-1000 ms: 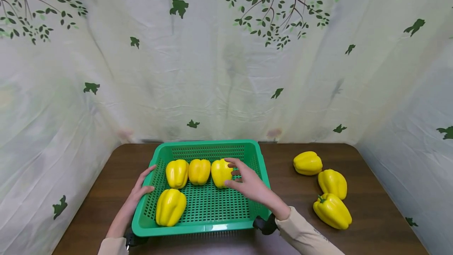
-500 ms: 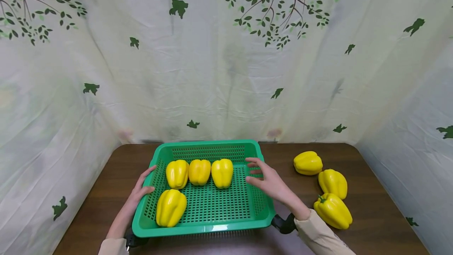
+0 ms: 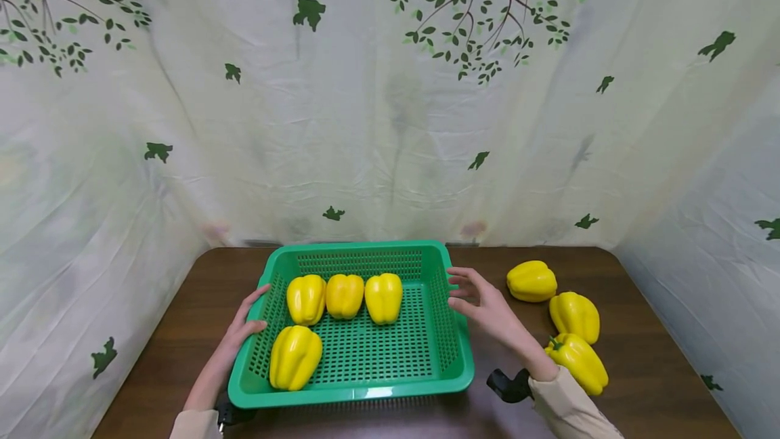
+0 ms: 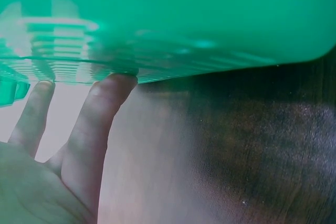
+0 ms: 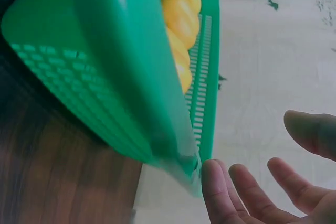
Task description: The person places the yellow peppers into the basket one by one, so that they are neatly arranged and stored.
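A green plastic basket (image 3: 365, 395) holds yellow bell peppers: three in a row toward the back and one bell pepper (image 3: 295, 358) at front left. My left hand (image 3: 234, 330) grips the basket's left rim, thumb over the edge. In the left wrist view its fingers (image 4: 86, 135) touch the basket's outer wall from below. My right hand (image 3: 487, 303) holds nothing, its fingers apart and slightly bent beside the basket's right rim. In the right wrist view one fingertip (image 5: 211, 174) appears close to the rim; contact is hard to tell.
Three more yellow bell peppers lie on the brown wooden table (image 3: 646, 358) at the right: a rear one (image 3: 531, 281), a middle one (image 3: 575, 317) and a front one (image 3: 581, 364), partly behind my right forearm. A leaf-printed curtain (image 3: 390, 154) surrounds the table.
My right hand has moved rightward, from over the right bell pepper of the back row to beyond the basket's right rim. The left hand and the basket have stayed put.
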A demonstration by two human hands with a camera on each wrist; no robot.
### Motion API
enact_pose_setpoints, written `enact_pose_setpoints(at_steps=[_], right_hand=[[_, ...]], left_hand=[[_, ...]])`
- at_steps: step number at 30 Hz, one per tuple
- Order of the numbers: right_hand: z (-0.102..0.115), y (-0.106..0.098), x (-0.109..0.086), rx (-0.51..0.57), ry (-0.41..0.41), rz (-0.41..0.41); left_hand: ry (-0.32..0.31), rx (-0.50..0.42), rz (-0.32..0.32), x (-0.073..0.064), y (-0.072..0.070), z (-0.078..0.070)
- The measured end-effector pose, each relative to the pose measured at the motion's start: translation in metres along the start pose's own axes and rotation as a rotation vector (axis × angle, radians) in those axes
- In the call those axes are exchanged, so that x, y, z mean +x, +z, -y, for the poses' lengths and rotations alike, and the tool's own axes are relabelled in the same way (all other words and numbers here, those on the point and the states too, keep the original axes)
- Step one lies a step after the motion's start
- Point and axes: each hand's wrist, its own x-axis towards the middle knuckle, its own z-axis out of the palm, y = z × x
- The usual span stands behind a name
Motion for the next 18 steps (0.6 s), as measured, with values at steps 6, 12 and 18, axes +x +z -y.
enact_pose_setpoints(at_steps=[6,12,18], right_hand=[[-0.009,-0.013,-0.005,-0.018,0.029,-0.051],[-0.021,-0.027,-0.01,-0.078,0.033,-0.129],[-0.033,-0.041,-0.014,-0.125,0.082,-0.178]], left_hand=[[-0.006,-0.001,0.0,0.0,0.0,0.0],[-0.02,0.007,-0.012,0.0,0.001,-0.002],[-0.009,0.013,-0.015,0.0,0.001,-0.001]])
